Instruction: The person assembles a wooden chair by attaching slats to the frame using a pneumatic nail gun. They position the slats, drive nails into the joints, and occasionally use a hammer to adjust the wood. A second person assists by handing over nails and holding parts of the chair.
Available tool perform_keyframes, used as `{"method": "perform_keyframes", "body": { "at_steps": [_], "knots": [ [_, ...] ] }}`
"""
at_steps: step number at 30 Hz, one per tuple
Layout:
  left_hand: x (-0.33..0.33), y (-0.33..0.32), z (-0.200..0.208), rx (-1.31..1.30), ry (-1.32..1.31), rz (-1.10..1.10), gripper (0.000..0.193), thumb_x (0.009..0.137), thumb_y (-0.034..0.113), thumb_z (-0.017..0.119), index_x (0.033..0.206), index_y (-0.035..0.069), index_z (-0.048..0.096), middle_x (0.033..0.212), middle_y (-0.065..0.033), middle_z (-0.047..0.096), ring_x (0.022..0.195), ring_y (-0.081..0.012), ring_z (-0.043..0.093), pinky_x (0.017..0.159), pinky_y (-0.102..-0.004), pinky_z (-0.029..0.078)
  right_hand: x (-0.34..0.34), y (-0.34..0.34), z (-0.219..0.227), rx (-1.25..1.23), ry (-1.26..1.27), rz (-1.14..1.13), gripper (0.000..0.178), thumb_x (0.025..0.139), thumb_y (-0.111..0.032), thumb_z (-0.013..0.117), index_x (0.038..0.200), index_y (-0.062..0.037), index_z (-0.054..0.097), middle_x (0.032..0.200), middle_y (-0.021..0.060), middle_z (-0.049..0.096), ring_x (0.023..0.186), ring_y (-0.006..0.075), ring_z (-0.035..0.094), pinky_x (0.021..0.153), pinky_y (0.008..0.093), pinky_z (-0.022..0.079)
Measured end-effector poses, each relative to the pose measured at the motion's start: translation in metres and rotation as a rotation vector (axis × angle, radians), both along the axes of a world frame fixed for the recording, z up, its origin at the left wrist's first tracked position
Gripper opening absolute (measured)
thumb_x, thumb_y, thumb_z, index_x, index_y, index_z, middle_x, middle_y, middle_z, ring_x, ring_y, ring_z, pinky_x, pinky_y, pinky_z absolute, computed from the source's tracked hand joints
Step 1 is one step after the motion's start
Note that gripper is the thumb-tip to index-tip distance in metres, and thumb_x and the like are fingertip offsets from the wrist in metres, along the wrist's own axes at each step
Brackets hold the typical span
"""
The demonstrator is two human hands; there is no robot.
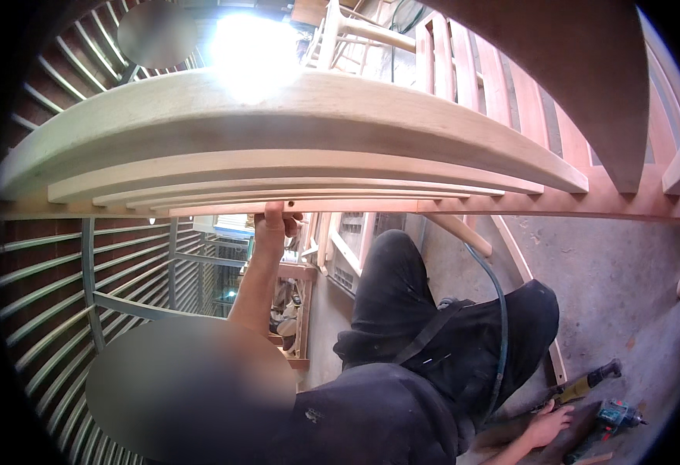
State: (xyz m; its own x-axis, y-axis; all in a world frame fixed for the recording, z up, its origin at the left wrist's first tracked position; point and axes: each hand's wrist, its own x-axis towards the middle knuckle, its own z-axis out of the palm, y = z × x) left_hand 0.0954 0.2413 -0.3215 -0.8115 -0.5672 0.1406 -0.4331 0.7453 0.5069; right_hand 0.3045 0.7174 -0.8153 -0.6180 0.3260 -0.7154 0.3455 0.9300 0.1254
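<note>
Two hands (pixel 274 220) (pixel 548 425), one touching a slatted frame (pixel 317 164), two power tools (pixel 586 385) (pixel 616 419)

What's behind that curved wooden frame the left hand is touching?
Beyond the frame, I see metal bars, a bright glare and pale wooden furniture. Whatever lies directly behind its wood is covered, and the glare washes out part too.

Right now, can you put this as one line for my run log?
Left hand: touching wooden rail | Right hand: beside yellow-and-black tool, contact unclear | Nearby: teal power tool
</note>
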Motion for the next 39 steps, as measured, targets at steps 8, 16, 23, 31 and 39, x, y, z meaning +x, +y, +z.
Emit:
{"method": "perform_keyframes", "body": {
  "at_steps": [8, 16, 23, 31, 39],
  "knots": [
    [0.023, -0.107, -0.019, -0.001, 0.032, 0.135, 0.060, 0.097, 0.065, 0.050, 0.107, 0.008, 0.066, 0.075, -0.0053, 0.069, 0.050, -0.0111, 0.050, 0.047, -0.0280, 0.040, -0.023, 0.000, 0.042, -0.157, -0.023, -0.299, 0.068, 0.100, -0.049, 0.056, 0.150, -0.0044, 0.044, 0.153, 0.0212, 0.046, 0.138, 0.0409, 0.046, 0.108, 0.0534, 0.045],
    [0.020, -0.103, 0.002, -0.112, 0.123, 0.027, 0.065, 0.093, 0.071, 0.055, 0.101, 0.008, 0.069, 0.060, -0.0003, 0.056, 0.044, -0.0083, 0.043, 0.042, -0.0256, 0.029, -0.003, 0.005, 0.028, -0.199, 0.109, -0.296, 0.075, 0.096, -0.045, 0.065, 0.148, 0.0038, 0.041, 0.148, 0.0329, 0.044, 0.139, 0.0474, 0.042, 0.112, 0.0501, 0.042],
    [0.015, -0.141, -0.004, 0.078, 0.029, -0.054, 0.079, 0.094, 0.064, 0.061, 0.146, 0.004, 0.054, 0.115, -0.0115, 0.069, 0.074, -0.0138, 0.069, 0.055, -0.0223, 0.051, -0.008, 0.005, 0.014, -0.264, 0.135, -0.362, 0.072, 0.093, -0.045, 0.067, 0.147, -0.0026, 0.046, 0.148, 0.0312, 0.046, 0.134, 0.0439, 0.049, 0.104, 0.0486, 0.050],
    [0.005, -0.150, -0.027, 0.375, 0.027, -0.210, 0.091, 0.094, 0.065, 0.061, 0.148, -0.006, 0.041, 0.138, -0.0191, 0.055, 0.123, -0.0301, 0.063, 0.101, -0.0425, 0.055, 0.065, 0.023, 0.035, -0.278, 0.655, -0.571, 0.029, 0.087, -0.027, 0.073, 0.110, -0.0094, 0.072, 0.104, 0.0133, 0.073, 0.100, 0.0366, 0.067, 0.084, 0.0486, 0.054],
    [-0.017, -0.135, -0.052, 0.105, 0.066, -0.189, 0.086, 0.092, 0.078, 0.050, 0.133, 0.002, 0.061, 0.076, -0.0104, 0.071, 0.073, -0.0153, 0.070, 0.072, -0.0290, 0.056, 0.017, -0.027, 0.016, -0.279, 0.782, -0.626, 0.068, 0.085, -0.037, 0.077, 0.141, -0.0122, 0.048, 0.124, 0.0217, 0.061, 0.111, 0.0393, 0.062, 0.094, 0.0492, 0.051]
  ]
}}
